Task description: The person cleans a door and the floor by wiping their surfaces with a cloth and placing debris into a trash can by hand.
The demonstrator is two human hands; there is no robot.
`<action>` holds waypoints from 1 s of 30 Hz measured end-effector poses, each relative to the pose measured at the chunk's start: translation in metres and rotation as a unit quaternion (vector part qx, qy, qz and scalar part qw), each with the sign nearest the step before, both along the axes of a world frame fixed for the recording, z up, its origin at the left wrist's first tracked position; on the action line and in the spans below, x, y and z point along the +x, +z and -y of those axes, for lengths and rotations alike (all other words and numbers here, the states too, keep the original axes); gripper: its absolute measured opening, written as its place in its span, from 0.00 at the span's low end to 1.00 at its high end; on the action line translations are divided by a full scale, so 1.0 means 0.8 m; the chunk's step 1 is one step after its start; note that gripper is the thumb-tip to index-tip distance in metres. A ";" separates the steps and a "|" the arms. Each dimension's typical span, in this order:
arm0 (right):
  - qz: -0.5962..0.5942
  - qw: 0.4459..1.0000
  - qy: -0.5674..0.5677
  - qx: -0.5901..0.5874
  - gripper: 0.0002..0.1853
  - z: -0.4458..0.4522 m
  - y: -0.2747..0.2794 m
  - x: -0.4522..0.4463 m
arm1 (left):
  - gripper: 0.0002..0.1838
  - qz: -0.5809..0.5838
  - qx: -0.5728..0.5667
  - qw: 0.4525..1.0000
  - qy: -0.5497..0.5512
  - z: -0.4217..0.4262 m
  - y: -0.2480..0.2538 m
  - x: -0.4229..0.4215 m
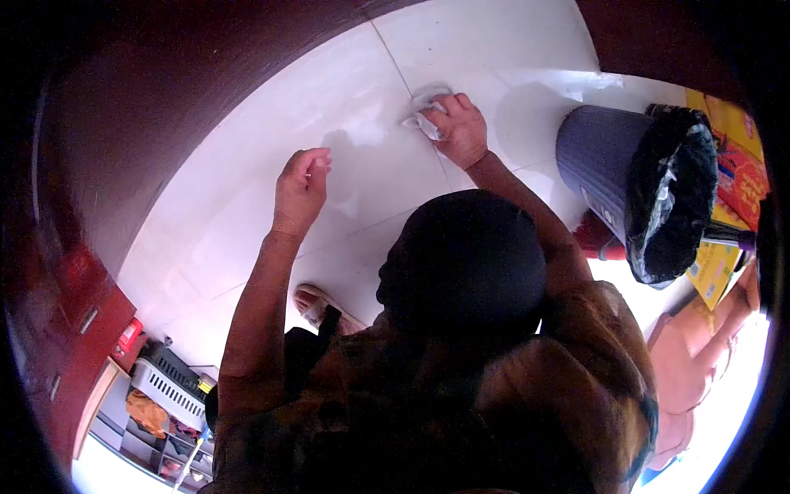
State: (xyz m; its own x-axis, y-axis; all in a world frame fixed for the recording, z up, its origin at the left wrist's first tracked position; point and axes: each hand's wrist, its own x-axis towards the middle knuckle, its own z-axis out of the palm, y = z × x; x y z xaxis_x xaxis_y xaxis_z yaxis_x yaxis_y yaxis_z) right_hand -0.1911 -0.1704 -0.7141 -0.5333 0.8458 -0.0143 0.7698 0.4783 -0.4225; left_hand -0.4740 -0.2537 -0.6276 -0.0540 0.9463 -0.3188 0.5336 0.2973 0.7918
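My right hand (461, 132) presses a crumpled white tissue (426, 125) against the pale tiled floor (239, 198), close to a dark joint between tiles. The fingers are bent around the tissue and partly cover it. To the left, my left hand (301, 188) hangs over the floor, its shadow falling beside it. Its fingers are loosely curled, with a small gap between thumb and fingers, and I see nothing held there. A sandalled foot (313, 306) rests on the tiles below that hand.
A grey bin (601, 152) with a black liner (671, 198) stands right of my right arm. Behind it are yellow and red boxes (736, 160). Dark red furniture (90, 305) borders the left side. A white slatted basket (169, 391) sits above shelves at lower left.
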 end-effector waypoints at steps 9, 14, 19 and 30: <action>-0.280 0.751 -0.329 -0.499 0.20 0.061 0.064 0.033 | 0.08 -0.006 0.079 0.997 -0.024 0.035 0.005 -0.014; -0.408 0.762 -0.445 -0.232 0.27 0.090 0.322 0.157 | 0.09 0.021 0.121 0.990 -0.063 0.001 0.012 0.000; -0.281 0.913 -0.294 0.043 0.28 0.083 0.454 0.327 | 0.09 0.049 0.139 0.986 -0.083 -0.014 0.048 0.029; -0.392 0.811 -0.431 0.048 0.32 0.054 0.569 0.363 | 0.09 0.037 0.191 0.977 -0.088 -0.026 0.102 0.033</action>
